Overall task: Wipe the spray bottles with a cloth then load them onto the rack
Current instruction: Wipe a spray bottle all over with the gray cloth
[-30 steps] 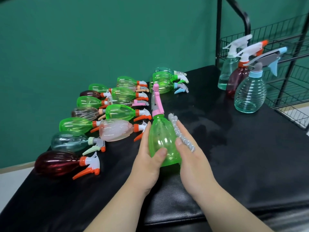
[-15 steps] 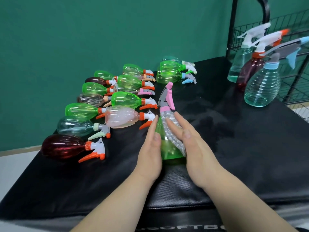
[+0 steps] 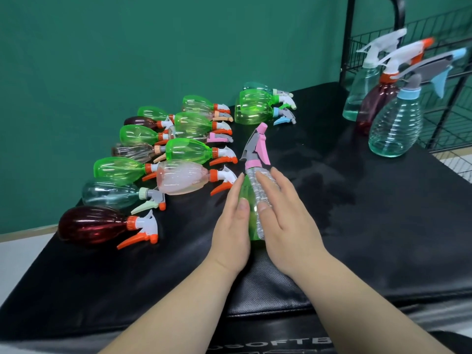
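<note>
The right hand (image 3: 283, 213) slid onto the green bottle (image 3: 245, 192), lying nozzle pointing away.

Wall (image 3: 102, 60): plain deep green, matte, across the whole background.
Skirting strip (image 3: 23, 232): beige, along the wall's foot at far left.
Floor (image 3: 15, 264): pale, visible only at the left edge, below the strip.
Table cover (image 3: 383, 238): black, padded, faintly sheened, spanning most of the lower view.
Patches (image 3: 329, 192): darker, wet-looking, on the cover right of centre.
Textured panel (image 3: 268, 284): finely dimpled black, near the front edge.
Lettering (image 3: 270, 344): pale, on the front face, partly cut off, not fully legible.
</note>
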